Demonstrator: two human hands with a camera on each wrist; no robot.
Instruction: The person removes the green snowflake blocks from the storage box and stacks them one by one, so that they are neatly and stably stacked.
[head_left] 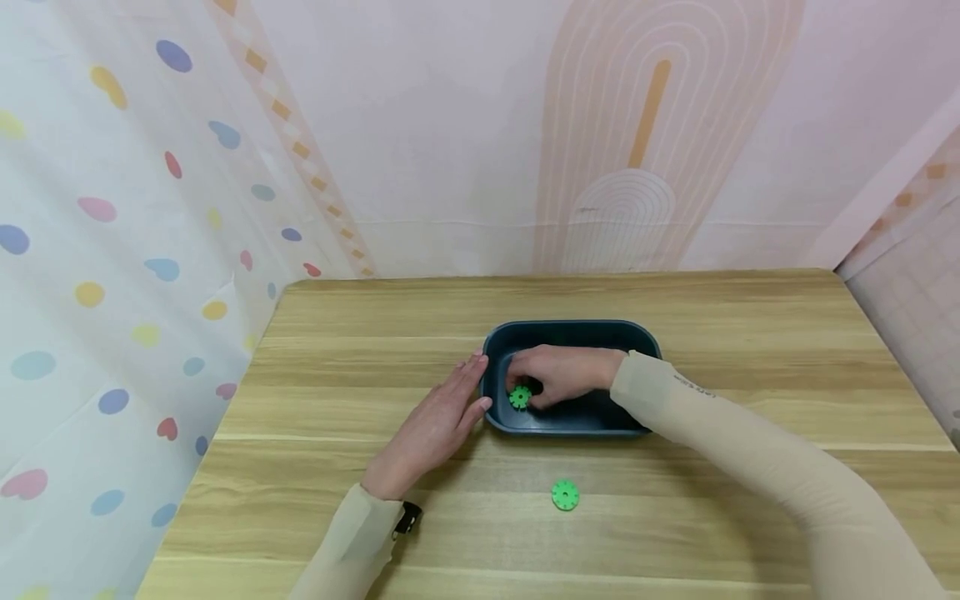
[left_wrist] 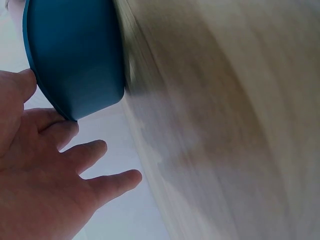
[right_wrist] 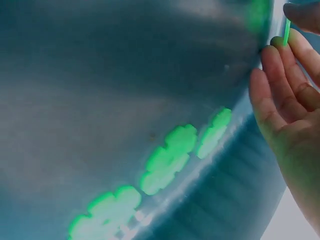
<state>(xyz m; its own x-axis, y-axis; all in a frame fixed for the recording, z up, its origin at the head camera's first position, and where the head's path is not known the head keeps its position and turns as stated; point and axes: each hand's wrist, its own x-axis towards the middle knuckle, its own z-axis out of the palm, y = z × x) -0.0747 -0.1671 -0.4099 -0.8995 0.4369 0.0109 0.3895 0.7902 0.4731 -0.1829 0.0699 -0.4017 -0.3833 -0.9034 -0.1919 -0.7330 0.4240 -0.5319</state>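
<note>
A dark blue oblong bin lies on the wooden table. My left hand touches its left end, thumb and fingers extended against the rim; in the left wrist view, the thumb and fingertips meet the bin's edge. Inside the bin, my right hand pinches a notched green disc near the left wall. The right wrist view shows this disc edge-on between thumb and fingers. Several more green discs lie inside the bin along its wall there. They are blurred and overexposed.
Another notched green disc lies flat on the wooden table, in front of the bin. Patterned curtains hang behind the table and along its left side. A dark band shows at the left wrist.
</note>
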